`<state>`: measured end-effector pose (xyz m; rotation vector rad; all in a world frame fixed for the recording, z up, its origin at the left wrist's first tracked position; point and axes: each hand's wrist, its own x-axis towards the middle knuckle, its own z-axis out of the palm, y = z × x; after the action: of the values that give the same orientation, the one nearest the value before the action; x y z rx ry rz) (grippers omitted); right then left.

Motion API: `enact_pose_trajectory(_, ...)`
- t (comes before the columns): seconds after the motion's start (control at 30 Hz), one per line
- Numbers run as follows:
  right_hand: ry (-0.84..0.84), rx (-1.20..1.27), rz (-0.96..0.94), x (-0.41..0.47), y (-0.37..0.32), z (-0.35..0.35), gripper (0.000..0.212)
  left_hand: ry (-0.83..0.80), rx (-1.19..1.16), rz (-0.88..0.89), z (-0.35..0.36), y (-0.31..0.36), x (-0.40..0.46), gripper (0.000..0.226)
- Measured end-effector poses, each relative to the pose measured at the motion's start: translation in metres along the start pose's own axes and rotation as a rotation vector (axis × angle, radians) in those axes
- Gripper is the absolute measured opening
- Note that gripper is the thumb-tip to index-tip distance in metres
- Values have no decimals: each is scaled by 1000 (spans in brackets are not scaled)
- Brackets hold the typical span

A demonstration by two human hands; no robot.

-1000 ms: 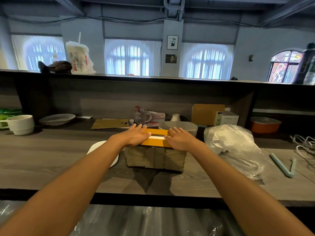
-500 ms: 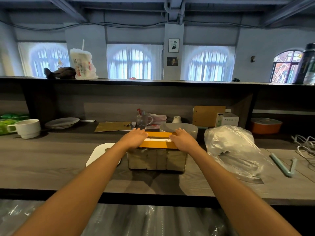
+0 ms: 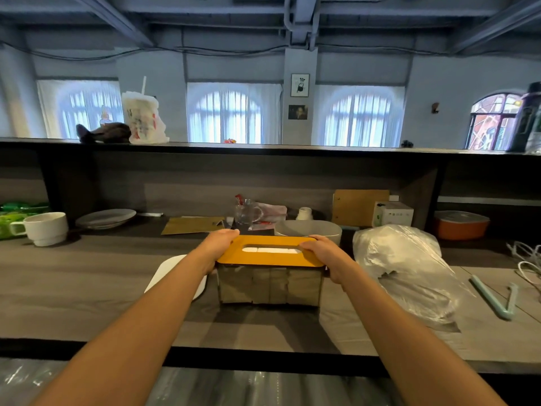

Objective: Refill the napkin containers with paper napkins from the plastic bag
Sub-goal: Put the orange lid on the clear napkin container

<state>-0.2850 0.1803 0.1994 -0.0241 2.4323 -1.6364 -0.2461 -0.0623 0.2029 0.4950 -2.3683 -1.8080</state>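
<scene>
A clear-walled napkin container (image 3: 269,287) stands in the middle of the wooden counter, filled with brownish napkins. Its orange lid (image 3: 270,261) lies on top, and a white napkin shows through the slot. My left hand (image 3: 218,247) grips the lid's left end. My right hand (image 3: 325,254) holds its right end. To the right lies the crumpled clear plastic bag (image 3: 404,265). Behind the container stands a second grey oval container (image 3: 308,230) without a lid. A white lid (image 3: 172,273) lies flat to the left, partly under my left forearm.
A white cup (image 3: 46,228) and a plate (image 3: 105,218) stand at the back left. An orange pot (image 3: 461,225), a small white box (image 3: 392,213) and a glass mug (image 3: 246,213) line the back. Light-blue tongs (image 3: 494,297) and white cables (image 3: 527,259) lie at the right.
My hands have slid from lying flat on top of the orange lid out to its two ends, so the slot is uncovered.
</scene>
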Motion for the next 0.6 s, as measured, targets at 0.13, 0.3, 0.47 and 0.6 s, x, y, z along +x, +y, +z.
enact_pose_trajectory(0.13, 27, 59, -13, 11, 5, -1, 51, 50, -54, 24, -2, -8, 13, 30)
enact_pose_trajectory(0.3, 58, 98, -38, 10, 5, 1, 48, 116, -132, 19, -1, -10, 15, 26)
enact_pose_trajectory(0.47, 233, 115, -137, -6, 8, 5, 47, 238, -256, 32, 0, -10, -7, 23)
enact_pose_trajectory(0.6, 398, 128, -175, -31, 10, 5, 38, 225, -457, -3, 7, -27, -40, 20)
